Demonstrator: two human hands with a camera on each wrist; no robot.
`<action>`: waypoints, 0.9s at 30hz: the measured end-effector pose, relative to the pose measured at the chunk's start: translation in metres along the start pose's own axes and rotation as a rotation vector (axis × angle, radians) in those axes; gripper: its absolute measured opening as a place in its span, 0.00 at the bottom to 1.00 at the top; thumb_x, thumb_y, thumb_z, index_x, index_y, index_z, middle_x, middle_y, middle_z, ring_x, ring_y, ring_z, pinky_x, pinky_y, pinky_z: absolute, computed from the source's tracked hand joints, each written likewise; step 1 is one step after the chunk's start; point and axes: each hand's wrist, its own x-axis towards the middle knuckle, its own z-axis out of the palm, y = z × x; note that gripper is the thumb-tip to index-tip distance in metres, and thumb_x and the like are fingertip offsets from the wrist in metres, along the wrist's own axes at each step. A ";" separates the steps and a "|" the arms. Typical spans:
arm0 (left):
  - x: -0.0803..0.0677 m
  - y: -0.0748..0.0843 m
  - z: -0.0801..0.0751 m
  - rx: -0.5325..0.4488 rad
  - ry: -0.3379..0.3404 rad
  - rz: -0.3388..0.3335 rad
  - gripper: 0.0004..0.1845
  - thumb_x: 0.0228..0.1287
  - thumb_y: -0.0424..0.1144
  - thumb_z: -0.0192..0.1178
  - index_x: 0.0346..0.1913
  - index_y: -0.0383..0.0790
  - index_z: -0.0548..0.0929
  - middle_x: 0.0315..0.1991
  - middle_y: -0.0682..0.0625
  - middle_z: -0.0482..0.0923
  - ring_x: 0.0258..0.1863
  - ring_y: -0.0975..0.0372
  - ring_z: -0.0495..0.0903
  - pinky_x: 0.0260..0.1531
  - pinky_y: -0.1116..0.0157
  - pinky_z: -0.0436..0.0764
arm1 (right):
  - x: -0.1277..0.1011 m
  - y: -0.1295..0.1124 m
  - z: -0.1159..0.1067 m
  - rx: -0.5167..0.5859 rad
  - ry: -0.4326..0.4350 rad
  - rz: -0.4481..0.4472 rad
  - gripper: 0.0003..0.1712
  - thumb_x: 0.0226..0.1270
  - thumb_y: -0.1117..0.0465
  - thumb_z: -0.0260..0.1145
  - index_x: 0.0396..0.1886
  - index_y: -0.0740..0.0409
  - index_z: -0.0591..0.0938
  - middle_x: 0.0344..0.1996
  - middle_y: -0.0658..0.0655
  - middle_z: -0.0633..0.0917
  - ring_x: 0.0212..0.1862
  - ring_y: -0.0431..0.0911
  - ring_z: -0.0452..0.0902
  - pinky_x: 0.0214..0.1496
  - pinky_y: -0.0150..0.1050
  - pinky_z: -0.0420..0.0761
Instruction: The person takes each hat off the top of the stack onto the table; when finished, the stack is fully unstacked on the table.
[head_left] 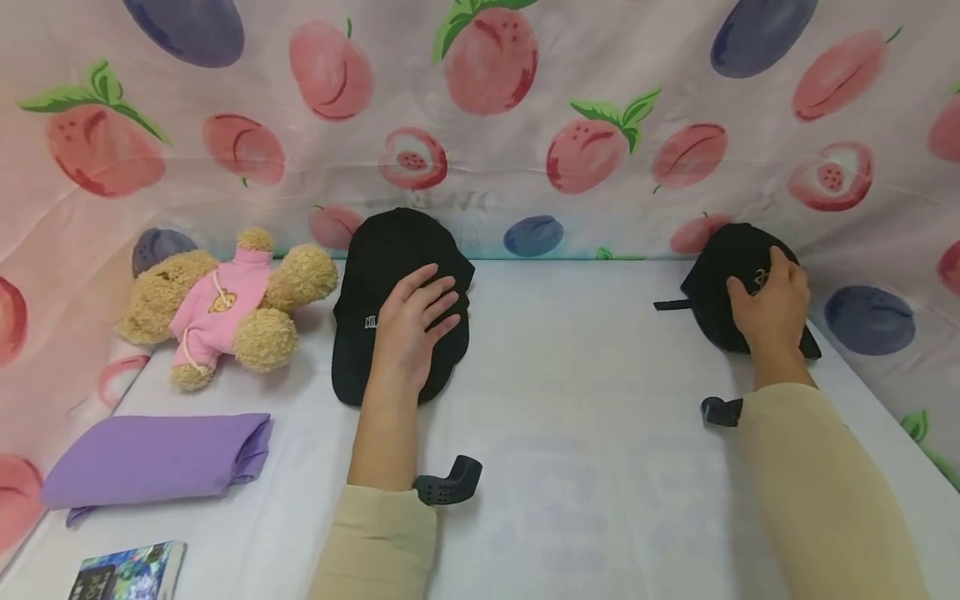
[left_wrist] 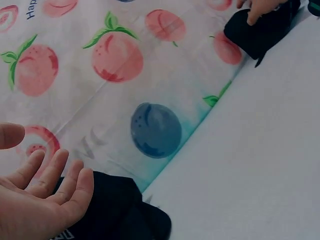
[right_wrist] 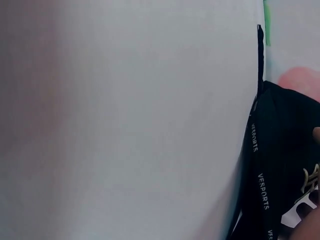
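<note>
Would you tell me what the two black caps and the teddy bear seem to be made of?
The left cap under the left hand looks like matte woven cloth, probably cotton twill; it sags softly. The right cap, gripped by the right hand, looks similar, with printed tape inside. The teddy bear seems curly tan plush in a pink knit hoodie.

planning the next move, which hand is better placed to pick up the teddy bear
Left, probably. The left hand rests flat on the black cap right beside the teddy bear. The right hand has its grip on the other cap at the table's far side.
</note>
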 end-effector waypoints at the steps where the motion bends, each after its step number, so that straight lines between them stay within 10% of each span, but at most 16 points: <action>1: -0.001 0.002 -0.001 -0.006 0.001 0.007 0.24 0.80 0.38 0.52 0.75 0.40 0.69 0.70 0.38 0.74 0.70 0.46 0.73 0.61 0.55 0.78 | -0.001 -0.001 0.000 0.007 0.012 0.001 0.44 0.80 0.46 0.51 0.85 0.54 0.46 0.82 0.71 0.48 0.82 0.68 0.43 0.82 0.65 0.48; 17: -0.002 0.022 -0.015 0.027 0.103 0.133 0.24 0.79 0.38 0.52 0.74 0.39 0.70 0.65 0.43 0.76 0.67 0.49 0.74 0.60 0.57 0.78 | -0.016 -0.031 -0.001 0.153 0.148 -0.004 0.39 0.79 0.45 0.50 0.84 0.48 0.55 0.81 0.63 0.54 0.81 0.60 0.46 0.83 0.58 0.52; 27: -0.001 0.026 -0.023 -0.029 0.285 0.203 0.21 0.79 0.34 0.50 0.70 0.35 0.73 0.51 0.50 0.81 0.59 0.52 0.79 0.50 0.62 0.79 | -0.031 -0.056 -0.004 0.252 0.107 0.020 0.39 0.78 0.45 0.51 0.84 0.46 0.56 0.82 0.60 0.53 0.83 0.56 0.44 0.84 0.54 0.48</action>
